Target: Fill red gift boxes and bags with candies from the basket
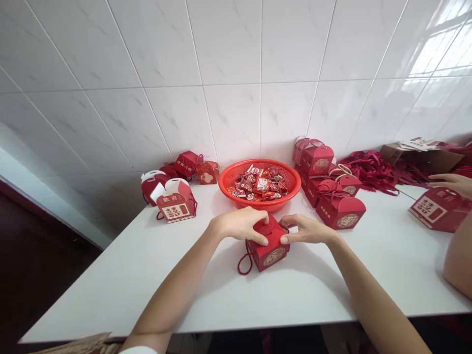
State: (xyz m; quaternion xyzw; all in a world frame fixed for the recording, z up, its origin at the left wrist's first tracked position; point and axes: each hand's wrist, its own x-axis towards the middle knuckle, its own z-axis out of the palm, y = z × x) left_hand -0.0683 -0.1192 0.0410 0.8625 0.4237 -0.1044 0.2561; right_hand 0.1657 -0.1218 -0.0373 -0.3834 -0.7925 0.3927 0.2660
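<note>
A small red box (271,248) with a round gold emblem rests on the white table in front of me, its top flaps folded down. My left hand (245,224) grips its upper left side, thumb on the top near the front. On the box's right side is my right hand (304,229), with thumb and fingers pressed to the edge. A braided red cord loop (245,264) hangs from the left side and lies on the table. Just behind stands a red basket (260,201) filled with small wrapped candies (262,185).
An open red box (176,206) stands left, more boxes behind it. Stacked closed boxes (341,211) are right of the basket. Red ribbons (370,169) and a cardboard box (427,160) lie further right. Another person's hand (455,184) touches a red box (440,209).
</note>
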